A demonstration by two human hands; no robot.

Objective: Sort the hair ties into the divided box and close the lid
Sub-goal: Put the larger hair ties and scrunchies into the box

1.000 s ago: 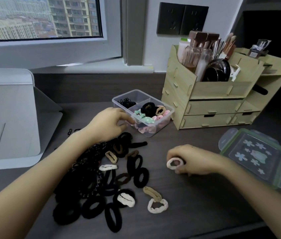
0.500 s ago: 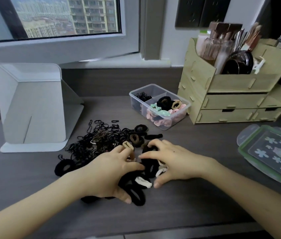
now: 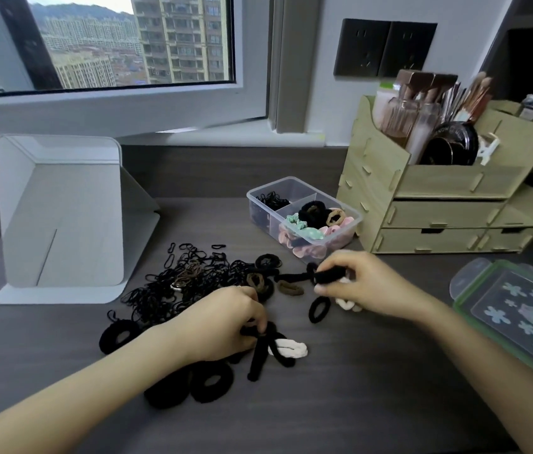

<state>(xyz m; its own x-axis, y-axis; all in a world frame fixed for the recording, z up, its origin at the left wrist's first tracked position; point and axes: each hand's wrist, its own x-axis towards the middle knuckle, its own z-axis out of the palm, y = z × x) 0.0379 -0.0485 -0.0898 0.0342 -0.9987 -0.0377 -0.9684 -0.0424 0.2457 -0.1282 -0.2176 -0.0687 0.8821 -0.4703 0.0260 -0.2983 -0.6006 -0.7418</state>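
Note:
A pile of hair ties point(image 3: 193, 283) lies on the dark desk, thin black loops at the back, thick black, brown and white ones nearer me. My left hand point(image 3: 222, 326) pinches black thick ties point(image 3: 258, 352) beside a white tie point(image 3: 289, 348). My right hand point(image 3: 360, 283) grips a thick black tie point(image 3: 329, 276), with a white tie point(image 3: 345, 304) under its fingers. The clear divided box point(image 3: 258, 204) stands open behind, holding thin black ties in one section and black, brown, green and pink ties in another. Its lid point(image 3: 517, 316) lies at the right.
A wooden desk organizer point(image 3: 438, 204) with drawers, brushes and bottles stands right behind the box. A white folded stand point(image 3: 62, 217) sits at the left. The window sill runs along the back. The desk's front edge is close to my arms.
My hands have parted. The right hand lifted a thick black tie up and to the right toward the box; the left hand stays low, now pinching black ties.

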